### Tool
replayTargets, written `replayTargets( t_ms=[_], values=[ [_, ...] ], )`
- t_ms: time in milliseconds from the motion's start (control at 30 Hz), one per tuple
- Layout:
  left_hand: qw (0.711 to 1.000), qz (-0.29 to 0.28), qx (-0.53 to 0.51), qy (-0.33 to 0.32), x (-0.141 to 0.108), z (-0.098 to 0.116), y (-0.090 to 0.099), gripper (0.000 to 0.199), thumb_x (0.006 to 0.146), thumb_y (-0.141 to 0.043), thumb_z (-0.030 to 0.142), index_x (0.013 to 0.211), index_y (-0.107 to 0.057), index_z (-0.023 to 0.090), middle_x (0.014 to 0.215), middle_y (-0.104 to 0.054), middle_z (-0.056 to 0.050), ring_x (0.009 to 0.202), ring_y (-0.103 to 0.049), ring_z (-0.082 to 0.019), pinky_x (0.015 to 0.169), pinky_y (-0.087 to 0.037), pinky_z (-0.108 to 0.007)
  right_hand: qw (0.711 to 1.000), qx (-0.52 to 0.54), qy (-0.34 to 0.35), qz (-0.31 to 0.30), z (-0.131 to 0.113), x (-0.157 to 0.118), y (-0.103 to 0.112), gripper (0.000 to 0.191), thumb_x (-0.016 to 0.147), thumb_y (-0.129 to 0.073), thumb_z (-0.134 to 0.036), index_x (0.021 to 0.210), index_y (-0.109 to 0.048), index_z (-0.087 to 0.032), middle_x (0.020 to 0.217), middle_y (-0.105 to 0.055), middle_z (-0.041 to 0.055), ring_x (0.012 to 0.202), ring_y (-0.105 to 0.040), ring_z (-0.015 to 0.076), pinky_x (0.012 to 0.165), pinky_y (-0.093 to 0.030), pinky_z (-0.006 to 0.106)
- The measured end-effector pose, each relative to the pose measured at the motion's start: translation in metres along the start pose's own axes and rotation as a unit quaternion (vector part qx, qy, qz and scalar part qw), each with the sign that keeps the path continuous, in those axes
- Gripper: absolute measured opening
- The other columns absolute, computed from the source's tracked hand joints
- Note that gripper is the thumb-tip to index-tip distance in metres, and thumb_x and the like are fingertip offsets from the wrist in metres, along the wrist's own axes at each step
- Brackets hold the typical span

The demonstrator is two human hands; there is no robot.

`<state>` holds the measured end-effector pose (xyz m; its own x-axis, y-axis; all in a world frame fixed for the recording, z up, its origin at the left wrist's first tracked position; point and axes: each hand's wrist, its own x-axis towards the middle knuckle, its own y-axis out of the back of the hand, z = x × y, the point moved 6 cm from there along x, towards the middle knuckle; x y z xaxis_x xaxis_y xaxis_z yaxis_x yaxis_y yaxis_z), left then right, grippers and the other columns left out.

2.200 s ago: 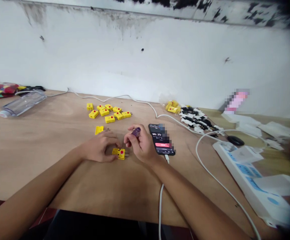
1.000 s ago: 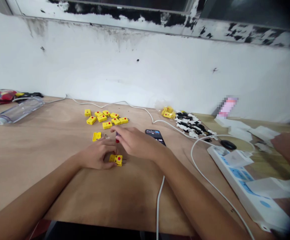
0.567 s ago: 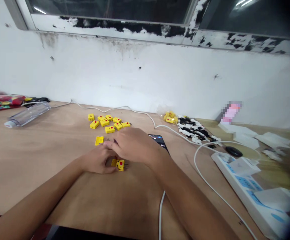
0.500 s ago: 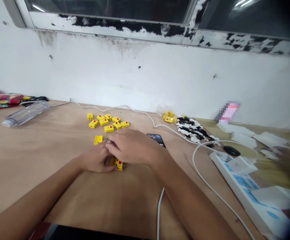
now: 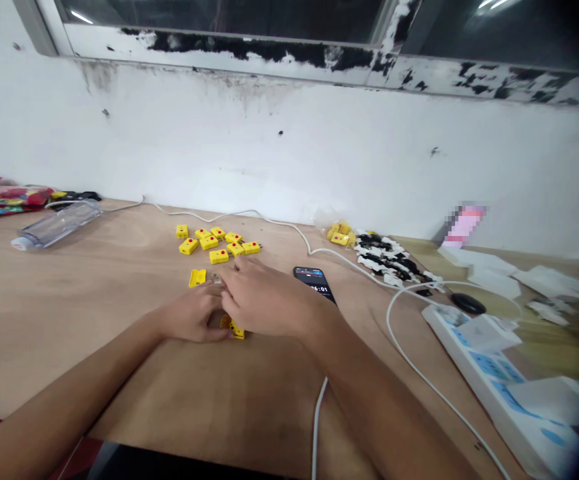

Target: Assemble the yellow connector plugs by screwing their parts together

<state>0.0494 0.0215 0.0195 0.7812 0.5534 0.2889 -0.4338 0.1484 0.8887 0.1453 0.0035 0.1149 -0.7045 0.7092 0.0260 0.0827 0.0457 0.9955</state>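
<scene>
Just above the wooden table, my two hands are close together. My left hand (image 5: 194,315) is curled, its thumb along an opened yellow plug connector (image 5: 238,331) whose inside partly shows. My right hand (image 5: 272,293) reaches over from the right, fingers bent together and closed; whatever is between its fingertips is hidden. It covers part of the connector. A loose yellow cover half (image 5: 198,278) lies just beyond my left fingers, with small metal bits (image 5: 214,277) beside it. Farther back is a group of closed yellow plug connectors (image 5: 211,242) with red dots.
A phone (image 5: 314,283) lies right of my hands. Behind it are a bag of yellow parts (image 5: 340,234) and a pile of black and white pieces (image 5: 389,259). A power strip (image 5: 494,380) and white cable (image 5: 394,327) are at right. A clear bottle (image 5: 62,225) lies left.
My right hand has shifted slightly down over the opened connector, now hiding its red dot. More of the phone screen shows. My left hand keeps nearly the same pose.
</scene>
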Motion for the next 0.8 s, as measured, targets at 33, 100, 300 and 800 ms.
replayTargets(
  t_ms=[33, 100, 300, 800],
  values=[
    [1.0, 0.0, 0.001, 0.003, 0.0002, -0.0002, 0.0, 0.027, 0.082, -0.069, 0.034, 0.105, -0.07, 0.02, 0.109, -0.069, -0.009, 0.104, -0.063, -0.026, 0.092, -0.053, -0.038, 1.0, 0.012, 0.013, -0.022, -0.0005, -0.002, -0.0018, 0.026, 0.092, -0.045, -0.014, 0.107, -0.066, -0.011, 0.113, -0.071, 0.0167, 0.096, -0.064, 0.0235, 0.071, -0.045, 0.032],
    [1.0, 0.001, 0.01, 0.01, 0.0002, -0.0009, 0.0001, 0.032, 0.08, -0.071, 0.035, 0.108, -0.07, 0.02, 0.113, -0.069, -0.01, 0.105, -0.062, -0.027, 0.092, -0.052, -0.039, 0.997, 0.039, 0.036, -0.054, -0.0002, -0.0033, -0.0045, 0.03, 0.086, -0.046, -0.006, 0.11, -0.063, -0.011, 0.119, -0.069, 0.0154, 0.095, -0.064, 0.0205, 0.07, -0.046, 0.029],
    [1.0, -0.018, -0.003, -0.003, -0.0007, -0.0017, -0.001, 0.033, 0.083, -0.071, 0.036, 0.113, -0.069, 0.021, 0.116, -0.068, -0.011, 0.108, -0.063, -0.029, 0.095, -0.052, -0.042, 0.999, -0.026, -0.007, -0.018, 0.0066, 0.0063, -0.0036, 0.026, 0.098, -0.043, -0.019, 0.095, -0.068, -0.013, 0.099, -0.074, 0.0139, 0.087, -0.066, 0.0218, 0.067, -0.042, 0.03],
    [1.0, -0.008, 0.0, 0.0, -0.0024, -0.0049, 0.001, 0.032, 0.08, -0.072, 0.034, 0.108, -0.07, 0.02, 0.116, -0.068, -0.01, 0.108, -0.062, -0.028, 0.096, -0.051, -0.042, 1.0, 0.003, -0.015, -0.005, 0.0051, 0.0037, -0.0003, 0.032, 0.101, -0.042, -0.028, 0.091, -0.069, -0.012, 0.093, -0.073, 0.0143, 0.082, -0.063, 0.0229, 0.063, -0.037, 0.032]
  ],
)
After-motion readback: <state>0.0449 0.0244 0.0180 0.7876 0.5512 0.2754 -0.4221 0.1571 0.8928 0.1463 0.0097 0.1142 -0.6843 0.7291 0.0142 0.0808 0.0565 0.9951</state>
